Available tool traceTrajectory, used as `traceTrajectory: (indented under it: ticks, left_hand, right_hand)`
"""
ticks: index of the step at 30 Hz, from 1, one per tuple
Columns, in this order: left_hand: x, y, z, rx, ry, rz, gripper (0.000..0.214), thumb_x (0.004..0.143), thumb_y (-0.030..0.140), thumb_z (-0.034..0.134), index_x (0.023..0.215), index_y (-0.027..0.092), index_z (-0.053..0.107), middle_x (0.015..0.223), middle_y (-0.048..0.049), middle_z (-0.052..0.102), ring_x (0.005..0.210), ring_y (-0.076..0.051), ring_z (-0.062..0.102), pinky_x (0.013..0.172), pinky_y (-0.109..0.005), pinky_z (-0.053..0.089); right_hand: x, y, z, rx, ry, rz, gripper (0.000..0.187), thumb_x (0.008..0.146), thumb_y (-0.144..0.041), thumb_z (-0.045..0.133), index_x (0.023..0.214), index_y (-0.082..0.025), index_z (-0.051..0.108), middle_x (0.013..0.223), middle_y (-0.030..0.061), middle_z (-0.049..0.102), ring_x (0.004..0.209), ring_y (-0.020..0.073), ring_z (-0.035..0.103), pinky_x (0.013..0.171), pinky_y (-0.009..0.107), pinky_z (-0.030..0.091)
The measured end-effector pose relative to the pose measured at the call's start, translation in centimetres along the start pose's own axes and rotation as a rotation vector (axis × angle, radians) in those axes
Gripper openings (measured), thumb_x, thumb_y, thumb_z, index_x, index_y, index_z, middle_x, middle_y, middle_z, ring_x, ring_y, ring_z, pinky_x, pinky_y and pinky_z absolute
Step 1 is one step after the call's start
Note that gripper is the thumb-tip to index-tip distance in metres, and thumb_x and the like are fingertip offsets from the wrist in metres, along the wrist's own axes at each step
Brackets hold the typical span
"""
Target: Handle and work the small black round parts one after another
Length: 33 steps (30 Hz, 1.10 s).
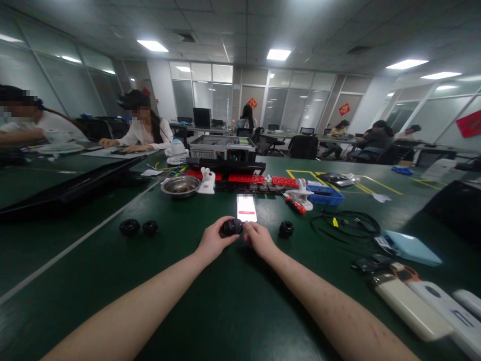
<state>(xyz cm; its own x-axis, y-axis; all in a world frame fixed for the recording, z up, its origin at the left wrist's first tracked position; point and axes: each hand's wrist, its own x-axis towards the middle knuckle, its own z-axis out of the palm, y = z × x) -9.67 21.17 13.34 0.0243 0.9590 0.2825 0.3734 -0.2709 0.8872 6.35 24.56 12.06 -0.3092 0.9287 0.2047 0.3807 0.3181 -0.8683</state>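
Note:
My left hand (217, 237) is closed around a black ribbed cylindrical part (232, 227), held sideways just above the table. At its right end, my right hand (259, 237) has the fingertips pinched together; whether they grip the part or something small is not clear. Directly beyond my hands lies a phone (246, 213) with a lit screen. One more black ribbed round piece (286, 229) sits to the right of my right hand. To the left are a wider black ring-like piece (130, 227) and a smaller black piece (150, 228) beside it.
Beyond the phone are a metal bowl (181, 186), red strips (246, 178), a blue tray (326, 194) and red-handled pliers (296, 204). Coiled black cable (343, 224), a light-blue box (411, 247) and a cream case (411, 306) lie right. A co-worker (141, 125) sits at far left.

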Motion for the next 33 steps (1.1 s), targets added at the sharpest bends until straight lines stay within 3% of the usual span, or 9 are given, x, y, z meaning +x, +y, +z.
traceTrajectory:
  ticks: [3, 7, 11, 14, 17, 20, 24, 28, 33]
  left_hand:
    - [-0.3, 0.5, -0.2, 0.061, -0.053, 0.013, 0.044, 0.061, 0.028, 0.067, 0.103, 0.024, 0.054, 0.098, -0.0027, 0.060, 0.088, -0.021, 0.058, 0.076, -0.034, 0.048]
    - [0.1, 0.1, -0.3, -0.137, -0.078, -0.137, 0.039, 0.063, 0.038, 0.064, 0.094, 0.016, 0.056, 0.088, -0.0065, 0.063, 0.080, -0.022, 0.061, 0.075, -0.038, 0.047]
    - [0.8, -0.7, -0.2, -0.273, -0.139, -0.222, 0.041, 0.074, 0.049, 0.047, 0.081, 0.010, 0.055, 0.069, -0.0072, 0.064, 0.062, -0.020, 0.063, 0.064, -0.037, 0.051]
    - [0.8, -0.8, -0.2, -0.294, -0.137, -0.232, 0.040, 0.073, 0.048, 0.049, 0.081, 0.009, 0.055, 0.068, -0.0065, 0.064, 0.061, -0.020, 0.063, 0.063, -0.036, 0.051]
    - [0.6, -0.5, -0.2, -0.269, -0.073, -0.214, 0.038, 0.071, 0.045, 0.053, 0.086, 0.010, 0.055, 0.076, -0.0072, 0.064, 0.069, -0.021, 0.063, 0.065, -0.036, 0.050]
    - [0.5, -0.1, -0.2, -0.214, 0.025, -0.176, 0.039, 0.067, 0.039, 0.060, 0.095, 0.013, 0.053, 0.092, -0.0080, 0.060, 0.086, -0.022, 0.059, 0.076, -0.037, 0.047]
    - [0.1, 0.5, -0.1, -0.107, 0.002, -0.065, 0.044, 0.062, 0.026, 0.066, 0.103, 0.019, 0.052, 0.101, -0.0052, 0.058, 0.095, -0.021, 0.055, 0.083, -0.035, 0.044]
    - [-0.4, 1.0, -0.2, 0.015, -0.092, 0.016, 0.047, 0.064, 0.027, 0.065, 0.109, 0.024, 0.050, 0.106, -0.0041, 0.057, 0.096, -0.021, 0.055, 0.081, -0.034, 0.046]
    - [0.1, 0.1, -0.4, -0.166, -0.121, -0.142, 0.040, 0.069, 0.043, 0.056, 0.097, 0.014, 0.055, 0.093, -0.0081, 0.062, 0.086, -0.023, 0.058, 0.077, -0.037, 0.046]
  right_hand:
    - [0.0, -0.2, -0.1, -0.011, -0.034, -0.033, 0.037, 0.083, -0.044, 0.036, 0.067, -0.015, 0.053, 0.057, -0.0010, 0.053, 0.051, 0.0099, 0.048, 0.050, 0.022, 0.038]
    - [-0.4, -1.0, -0.5, -0.050, -0.062, -0.146, 0.020, 0.077, -0.031, 0.050, 0.089, -0.016, 0.053, 0.071, 0.0000, 0.056, 0.062, 0.0116, 0.051, 0.058, 0.024, 0.041]
    - [-1.1, -1.9, -0.8, -0.184, -0.086, -0.293, 0.035, 0.074, -0.022, 0.055, 0.108, -0.019, 0.045, 0.091, 0.0037, 0.057, 0.068, 0.0122, 0.052, 0.063, 0.026, 0.042]
    - [-1.6, -2.2, -0.9, -0.273, -0.068, -0.321, 0.038, 0.074, -0.021, 0.055, 0.110, -0.021, 0.046, 0.098, 0.0048, 0.056, 0.070, 0.0128, 0.051, 0.066, 0.029, 0.043]
    - [-1.5, -2.0, -0.7, -0.220, -0.060, -0.309, 0.045, 0.073, -0.026, 0.055, 0.116, -0.023, 0.042, 0.101, 0.0049, 0.055, 0.072, 0.0131, 0.052, 0.066, 0.029, 0.043]
    - [-0.7, -1.1, -0.3, 0.011, -0.039, -0.128, 0.047, 0.078, -0.039, 0.047, 0.120, -0.022, 0.035, 0.092, 0.0040, 0.056, 0.063, 0.0112, 0.052, 0.055, 0.025, 0.044]
    - [0.4, 0.3, 0.3, 0.190, -0.158, 0.098, 0.048, 0.083, -0.052, 0.023, 0.096, -0.014, 0.050, 0.061, 0.0008, 0.055, 0.041, 0.0091, 0.044, 0.035, 0.019, 0.034]
    - [0.5, 0.5, 0.3, 0.172, -0.141, 0.066, 0.043, 0.082, -0.050, 0.032, 0.076, -0.014, 0.054, 0.053, -0.0015, 0.050, 0.041, 0.0082, 0.043, 0.039, 0.020, 0.035]
    - [-0.5, -1.0, -0.1, 0.003, -0.060, -0.152, 0.030, 0.073, -0.033, 0.056, 0.098, -0.017, 0.051, 0.074, 0.0002, 0.054, 0.063, 0.0118, 0.049, 0.058, 0.024, 0.040]
